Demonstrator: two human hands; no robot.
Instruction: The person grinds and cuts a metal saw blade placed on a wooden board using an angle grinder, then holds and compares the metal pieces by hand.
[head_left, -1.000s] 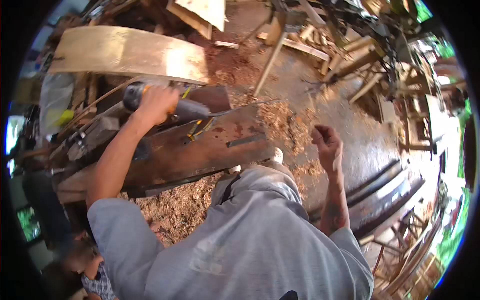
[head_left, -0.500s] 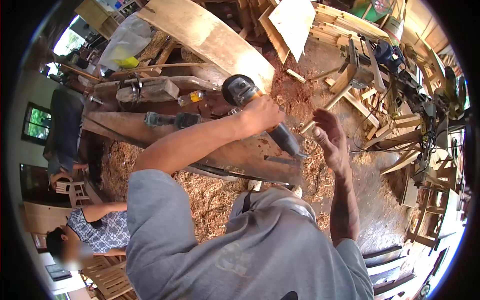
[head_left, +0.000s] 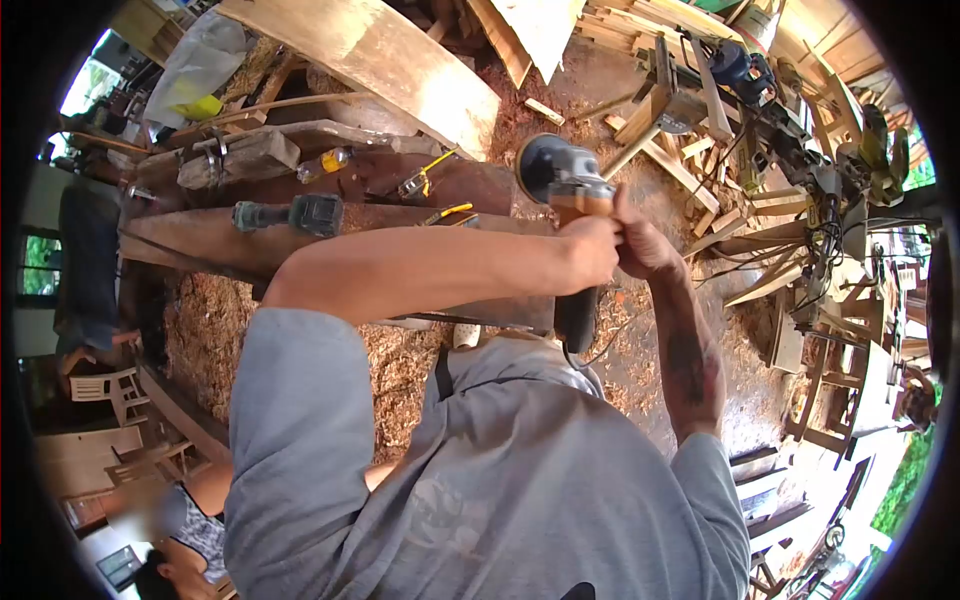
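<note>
An angle grinder (head_left: 576, 318) with a round disc at its upper end is held up in front of my chest, over the bench's right end. My left hand (head_left: 590, 248) wraps around its body. My right hand (head_left: 646, 242) is closed against the grinder's right side near the head, thumb and fingers bent; its exact hold is partly hidden. A cord hangs from the grinder's lower end. On the wooden bench (head_left: 170, 238) lie a green-grey power tool (head_left: 316, 214), a yellow-handled tool (head_left: 449, 213), a yellow-and-silver tool (head_left: 412, 184) and a small yellow-capped bottle (head_left: 325, 164).
A wide plank (head_left: 345, 45) slants across behind the bench, beside a clamped timber block (head_left: 240, 160). Wood shavings (head_left: 395, 385) cover the floor. At right stand scrap wood and a machine with a blue motor (head_left: 738, 70). Another person (head_left: 200, 530) is at lower left.
The grinder has swung more upright and shifted right. My right hand, open and apart from it before, is now against it. The view has turned, revealing the yellow tools.
</note>
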